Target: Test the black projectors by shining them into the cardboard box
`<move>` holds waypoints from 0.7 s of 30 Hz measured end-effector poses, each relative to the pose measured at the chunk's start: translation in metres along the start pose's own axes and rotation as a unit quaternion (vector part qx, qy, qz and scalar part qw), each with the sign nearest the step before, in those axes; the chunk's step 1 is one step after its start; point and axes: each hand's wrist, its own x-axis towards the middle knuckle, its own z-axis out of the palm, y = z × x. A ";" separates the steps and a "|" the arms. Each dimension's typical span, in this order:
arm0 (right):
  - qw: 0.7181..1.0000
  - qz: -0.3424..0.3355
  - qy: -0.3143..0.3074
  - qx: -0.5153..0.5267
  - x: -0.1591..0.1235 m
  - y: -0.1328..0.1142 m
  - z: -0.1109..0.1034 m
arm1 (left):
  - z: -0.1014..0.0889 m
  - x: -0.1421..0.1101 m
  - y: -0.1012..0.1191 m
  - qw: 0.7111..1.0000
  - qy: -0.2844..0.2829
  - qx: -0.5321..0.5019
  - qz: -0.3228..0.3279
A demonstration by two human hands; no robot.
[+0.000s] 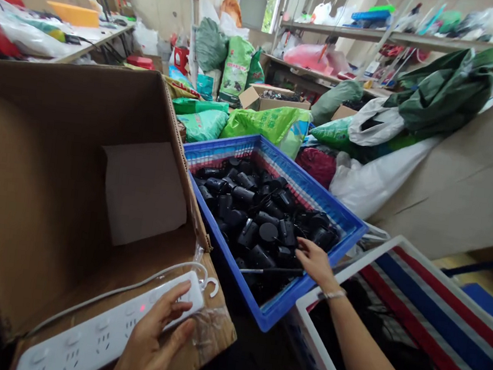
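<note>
My left hand (159, 329) is over the white power strip (115, 324), its fingers loosely bent, the thumb apart and nothing between them. A small red light glows on the strip, which lies on the cardboard box's lower flap. To the right, my right hand (315, 265) reaches over the near right side of the blue plastic crate (264, 318). Its fingers are stretched toward the black cylindrical housings (268, 232) heaped inside, at or just above them; no held piece shows. A thin dark rod (270, 270) lies across the heap close by.
An open cardboard box (41, 185) with a sheet of paper (145, 194) inside stands at left. A white-rimmed crate (328, 360) with a striped lining sits under my right forearm. Behind are green sacks (266, 124), a white sack (381, 176) and a cluttered shelf (444, 46).
</note>
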 end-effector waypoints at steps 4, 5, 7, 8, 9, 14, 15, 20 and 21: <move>0.993 0.053 -0.093 0.038 0.058 -0.037 0.061 | -0.007 0.000 0.001 1.000 0.002 0.008 0.009; 0.991 0.071 -0.108 0.046 0.066 -0.039 0.067 | -0.011 0.000 0.001 1.000 -0.001 0.010 0.008; 0.985 0.098 -0.129 0.067 0.076 -0.038 0.066 | -0.019 0.001 0.000 1.000 0.002 0.016 0.000; 0.982 0.107 -0.133 0.082 0.078 -0.035 0.062 | -0.022 0.002 -0.001 1.000 0.003 0.017 -0.006; 0.980 0.114 -0.132 0.099 0.079 -0.033 0.054 | -0.025 0.002 -0.003 1.000 0.002 0.017 -0.012; 0.961 0.128 -0.079 0.232 0.055 -0.030 -0.003 | -0.022 0.007 -0.007 1.000 -0.003 -0.018 -0.015; 0.954 0.124 -0.064 0.265 0.047 -0.034 -0.017 | -0.021 0.009 -0.006 1.000 -0.010 -0.025 -0.011; 0.914 0.060 -0.012 0.401 0.011 -0.079 -0.098 | -0.010 0.021 0.017 0.995 -0.091 -0.026 0.012; 0.908 0.042 -0.006 0.416 0.004 -0.092 -0.114 | -0.006 0.024 0.024 0.994 -0.102 -0.024 0.022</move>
